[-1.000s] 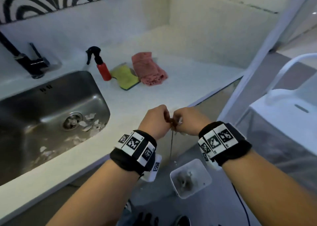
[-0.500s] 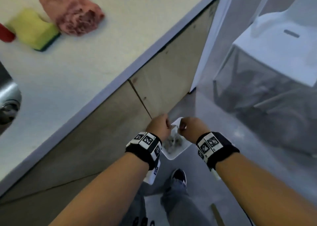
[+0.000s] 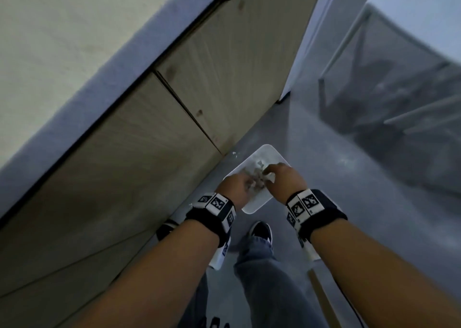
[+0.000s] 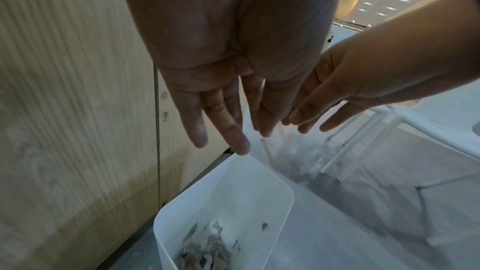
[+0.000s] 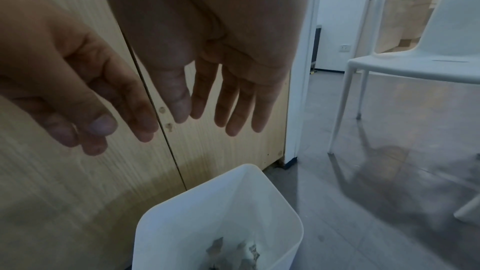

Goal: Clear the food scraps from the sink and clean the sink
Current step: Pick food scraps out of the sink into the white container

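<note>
The left hand and the right hand hang side by side above a white bin on the floor. In both wrist views the fingers point straight down, spread and relaxed, holding nothing. The bin stands just beside the wooden cabinet door under the worktop, with a white chair off to the right. Grey and white food scraps lie in a heap at the bottom of the bin. A few pale flecks near the bin's far corner may be spilled scraps; motion blur prevents confirmation.

Progress: at least one load of scraps is in the bin. The sink is out of view, so any scraps left in it cannot be assessed. Washing the sink probably remains.
</note>
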Motion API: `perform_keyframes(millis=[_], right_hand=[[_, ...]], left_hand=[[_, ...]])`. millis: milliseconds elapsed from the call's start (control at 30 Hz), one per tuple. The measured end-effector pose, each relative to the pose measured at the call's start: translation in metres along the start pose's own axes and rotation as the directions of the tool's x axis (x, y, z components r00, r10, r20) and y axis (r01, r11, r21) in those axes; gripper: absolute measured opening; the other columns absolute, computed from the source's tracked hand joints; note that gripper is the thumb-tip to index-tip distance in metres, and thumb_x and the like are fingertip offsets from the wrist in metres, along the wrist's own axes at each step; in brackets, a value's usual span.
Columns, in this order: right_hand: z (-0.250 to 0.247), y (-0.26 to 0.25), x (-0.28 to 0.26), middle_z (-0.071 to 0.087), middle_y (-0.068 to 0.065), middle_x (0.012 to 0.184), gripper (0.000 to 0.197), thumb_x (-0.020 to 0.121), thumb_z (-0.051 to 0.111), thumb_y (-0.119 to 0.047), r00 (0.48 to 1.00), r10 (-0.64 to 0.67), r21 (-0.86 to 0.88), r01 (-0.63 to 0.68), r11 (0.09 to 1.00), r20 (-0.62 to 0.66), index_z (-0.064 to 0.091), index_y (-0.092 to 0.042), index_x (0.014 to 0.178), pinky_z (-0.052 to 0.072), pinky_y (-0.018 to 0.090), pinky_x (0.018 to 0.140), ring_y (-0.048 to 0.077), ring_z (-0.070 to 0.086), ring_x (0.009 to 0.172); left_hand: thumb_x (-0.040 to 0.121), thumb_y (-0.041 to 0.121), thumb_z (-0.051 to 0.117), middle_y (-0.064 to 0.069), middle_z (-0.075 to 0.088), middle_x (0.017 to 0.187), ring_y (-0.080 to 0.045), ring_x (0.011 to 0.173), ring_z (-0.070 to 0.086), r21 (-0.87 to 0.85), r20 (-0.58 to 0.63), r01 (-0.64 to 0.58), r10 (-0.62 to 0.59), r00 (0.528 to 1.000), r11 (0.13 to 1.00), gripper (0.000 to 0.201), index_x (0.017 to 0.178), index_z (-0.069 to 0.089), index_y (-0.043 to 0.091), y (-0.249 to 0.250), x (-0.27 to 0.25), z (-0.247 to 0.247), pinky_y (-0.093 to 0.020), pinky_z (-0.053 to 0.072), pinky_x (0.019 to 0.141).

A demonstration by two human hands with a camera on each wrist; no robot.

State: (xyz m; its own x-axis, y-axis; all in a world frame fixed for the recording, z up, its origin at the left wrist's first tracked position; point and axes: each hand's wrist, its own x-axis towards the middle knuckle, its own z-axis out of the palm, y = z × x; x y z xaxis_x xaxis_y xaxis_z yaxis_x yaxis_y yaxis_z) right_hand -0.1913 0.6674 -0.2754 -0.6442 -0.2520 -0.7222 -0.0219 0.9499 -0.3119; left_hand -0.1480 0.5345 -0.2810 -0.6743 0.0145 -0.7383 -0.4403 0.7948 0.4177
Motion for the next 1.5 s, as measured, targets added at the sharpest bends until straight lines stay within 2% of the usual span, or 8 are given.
perform_keyframes(millis=[200,333,567,767,900,1067,1333,1500], right_hand=[[-0.025,-0.018,-0.012,0.058,0.001,0.123,0.027,0.093,0.05,-0.024,0.996,-0.017,0.103,0.026,0.994,-0.093,0.061,-0.023,0.117,0.047,0.031,0.091,0.022,0.058,0.108],[-0.062,-0.053,-0.034,0.062,0.004,0.116,0.021,0.089,0.054,-0.02,0.978,-0.146,0.088,0.16,0.983,-0.151,0.065,-0.019,0.107,0.049,0.032,0.086,0.025,0.061,0.102],[-0.14,-0.139,-0.099,0.065,0.01,0.107,0.018,0.09,0.055,-0.024,0.907,-0.37,-0.015,0.375,0.927,-0.202,0.064,-0.013,0.102,0.051,0.04,0.082,0.03,0.061,0.096],[-0.193,-0.227,-0.152,0.066,0.005,0.104,0.014,0.092,0.055,-0.023,0.82,-0.538,-0.147,0.517,0.843,-0.198,0.065,-0.016,0.1,0.052,0.037,0.083,0.022,0.061,0.092],[-0.213,-0.29,-0.179,0.066,0.0,0.097,0.015,0.088,0.059,-0.026,0.753,-0.622,-0.181,0.595,0.783,-0.215,0.067,-0.02,0.1,0.05,0.032,0.081,0.017,0.06,0.088],[-0.212,-0.375,-0.186,0.065,-0.004,0.105,0.017,0.086,0.061,-0.029,0.645,-0.735,-0.242,0.694,0.678,-0.209,0.067,-0.023,0.101,0.049,0.03,0.085,0.011,0.054,0.085],[-0.165,-0.493,-0.146,0.051,0.0,0.127,0.028,0.088,0.06,-0.03,0.658,-0.748,-0.34,0.687,0.642,-0.084,0.061,-0.026,0.116,0.041,0.032,0.098,0.02,0.05,0.118],[-0.135,-0.536,-0.115,0.03,0.003,0.15,0.048,0.09,0.053,-0.027,0.762,-0.645,-0.374,0.585,0.72,-0.049,0.045,-0.027,0.138,0.034,0.037,0.11,0.023,0.035,0.135]], left_hand=[[0.09,0.008,0.05,-0.007,0.063,0.12,-0.024,0.107,0.06,-0.18,-0.132,-0.019,-0.005,0.991,0.984,0.03,0.117,0.062,0.015,0.011,-0.018,-0.03,-0.027,0.046,0.088],[0.088,0.01,0.054,-0.003,0.064,0.119,-0.022,0.109,0.06,-0.255,-0.228,-0.083,0.024,0.973,0.963,0.031,0.117,0.062,0.016,0.023,-0.046,-0.066,-0.028,0.047,0.091],[0.086,0.012,0.055,-0.004,0.066,0.108,-0.023,0.093,0.062,-0.197,-0.472,-0.2,0.087,0.878,0.96,0.021,0.105,0.063,0.017,0.035,-0.13,-0.147,-0.031,0.049,0.079],[0.086,0.02,0.057,-0.002,0.069,0.093,-0.02,0.085,0.063,-0.202,-0.599,-0.258,0.089,0.796,0.945,0.016,0.102,0.061,0.016,0.021,-0.21,-0.222,-0.031,0.05,0.072],[0.087,0.026,0.06,0.01,0.065,0.092,-0.008,0.074,0.057,-0.212,-0.679,-0.257,0.047,0.733,0.943,0.021,0.108,0.059,0.024,-0.008,-0.259,-0.268,-0.024,0.047,0.068],[0.085,0.032,0.061,0.014,0.063,0.1,-0.01,0.087,0.059,-0.196,-0.749,-0.095,-0.087,0.656,0.976,0.022,0.107,0.06,0.03,-0.08,-0.299,-0.328,-0.032,0.052,0.081],[0.084,0.028,0.063,0.005,0.056,0.129,-0.016,0.109,0.058,-0.236,-0.639,0.175,-0.288,0.713,0.956,0.035,0.119,0.058,0.033,-0.228,-0.292,-0.391,-0.03,0.046,0.094],[0.084,0.029,0.064,0.002,0.058,0.13,-0.018,0.111,0.058,-0.143,-0.536,0.213,-0.257,0.804,0.966,0.041,0.124,0.055,0.03,-0.286,-0.248,-0.398,-0.028,0.044,0.094]])
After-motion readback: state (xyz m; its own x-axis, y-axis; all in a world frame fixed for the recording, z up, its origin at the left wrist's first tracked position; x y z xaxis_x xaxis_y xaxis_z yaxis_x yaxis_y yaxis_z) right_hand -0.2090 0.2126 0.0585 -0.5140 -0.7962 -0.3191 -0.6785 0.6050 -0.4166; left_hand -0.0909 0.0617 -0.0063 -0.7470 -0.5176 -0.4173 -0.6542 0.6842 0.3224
